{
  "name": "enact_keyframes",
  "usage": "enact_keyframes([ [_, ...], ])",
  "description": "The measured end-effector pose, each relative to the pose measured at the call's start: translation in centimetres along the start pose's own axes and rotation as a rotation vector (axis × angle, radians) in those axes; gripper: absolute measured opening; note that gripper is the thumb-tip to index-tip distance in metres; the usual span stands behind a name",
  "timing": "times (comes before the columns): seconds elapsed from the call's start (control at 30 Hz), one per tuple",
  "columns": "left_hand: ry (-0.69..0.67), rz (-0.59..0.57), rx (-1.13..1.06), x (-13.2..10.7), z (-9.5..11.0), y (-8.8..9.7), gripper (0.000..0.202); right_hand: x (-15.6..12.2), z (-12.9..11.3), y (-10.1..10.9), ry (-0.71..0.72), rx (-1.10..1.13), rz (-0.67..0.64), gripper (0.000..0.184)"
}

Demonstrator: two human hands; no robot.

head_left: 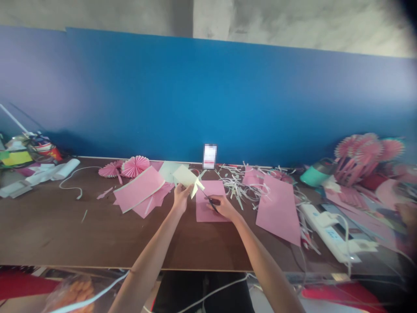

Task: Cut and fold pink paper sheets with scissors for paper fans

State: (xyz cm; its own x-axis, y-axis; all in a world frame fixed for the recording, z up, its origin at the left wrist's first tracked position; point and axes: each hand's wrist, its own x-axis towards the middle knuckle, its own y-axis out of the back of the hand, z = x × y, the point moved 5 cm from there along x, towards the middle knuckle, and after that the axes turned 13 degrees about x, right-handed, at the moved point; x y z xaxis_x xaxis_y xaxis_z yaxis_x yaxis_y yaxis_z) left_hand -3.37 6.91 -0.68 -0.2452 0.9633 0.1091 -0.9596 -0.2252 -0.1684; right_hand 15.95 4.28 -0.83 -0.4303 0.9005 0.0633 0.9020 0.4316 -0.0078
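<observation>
Both hands work close together above the middle of the brown table (65, 226). The left hand (180, 195) pinches the lower corner of a pale paper (185, 176) between thumb and fingers and holds it lifted off the tabletop, tilted up and away. The right hand (224, 208) is closed around the handles of the scissors (211, 201), just to the right of the paper, with the dark blades pointing up-left toward its lower edge. Whether the blades touch the paper is too blurred to tell.

The pale paper is a thin, creamy yellow-green sheet, roughly four-sided, with a narrow strip drooping from its right side. Beneath the right hand a flat pink sheet (203, 212) lies on the wood. A loose stack of pink sheets (140, 189) lies to the left, and a larger pink sheet (278, 208) lies to the right. Thin, curling white paper strips (241, 187) are scattered between them, behind the hands. Pleated pink fans (135, 165) sit near the blue backboard (208, 95).
</observation>
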Motion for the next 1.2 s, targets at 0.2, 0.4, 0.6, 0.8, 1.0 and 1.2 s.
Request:
enact_keyframes([
  [0.2,-0.014,0.058,0.004,0.2,-0.1,0.3,0.041,0.0,0.1,-0.1,-0.036,0.04,0.005,0.054],
  [0.4,-0.057,0.023,-0.049,-0.1,0.8,-0.1,0.044,-0.1,0.0,0.0,-0.053,0.057,0.015,0.051],
  [0.6,-0.068,0.019,-0.043,-0.2,1.1,-0.1,0.047,-0.1,-0.4,-0.1,-0.037,0.023,0.005,0.048],
  [0.8,-0.067,-0.056,0.038,-0.6,1.3,-0.5,0.047,-0.1,-0.7,-0.1,-0.011,0.025,0.018,0.044],
  [1.0,-0.084,-0.1,0.172,-1.0,1.7,-0.9,0.043,0.2,-0.5,-0.2,0.008,0.053,0.011,0.035],
  [1.2,-0.112,-0.151,0.228,-1.0,1.5,-1.2,0.042,0.1,-0.5,-0.3,-0.003,0.096,0.003,0.037],
])
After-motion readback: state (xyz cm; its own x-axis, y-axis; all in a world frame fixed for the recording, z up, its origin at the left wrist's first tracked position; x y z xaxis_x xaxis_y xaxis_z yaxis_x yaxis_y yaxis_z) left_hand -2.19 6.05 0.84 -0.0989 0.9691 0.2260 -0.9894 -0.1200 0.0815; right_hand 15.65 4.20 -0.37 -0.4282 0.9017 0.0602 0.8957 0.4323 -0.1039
